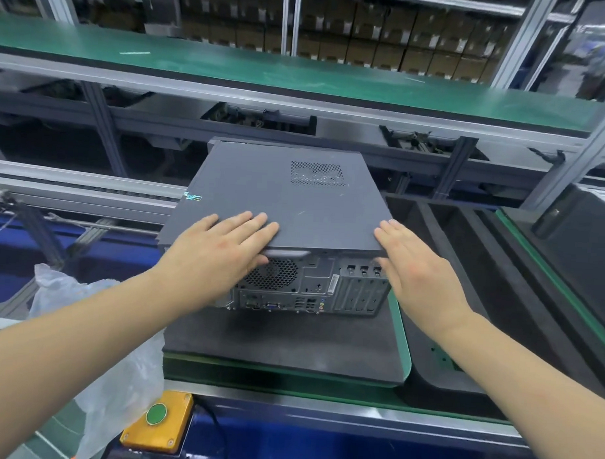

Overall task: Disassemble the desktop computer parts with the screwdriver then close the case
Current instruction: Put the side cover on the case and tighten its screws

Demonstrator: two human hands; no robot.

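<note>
A dark grey desktop computer case (292,284) lies flat on a black foam pad (283,342), its rear panel with fan grille and ports facing me. Its flat cover panel (281,194) sits on top, with a vent grid near the far right. My left hand (221,247) lies flat on the near left part of the cover, fingers straight and the thumb under the near edge. My right hand (419,267) presses with straight fingers against the near right corner of the cover and case. No screwdriver is in view.
The pad rests on a green conveyor belt (289,383). A black moulded tray (463,303) lies to the right. A clear plastic bag (95,325) hangs at the left, above a yellow box with a green button (157,420). An upper green shelf (265,70) runs behind.
</note>
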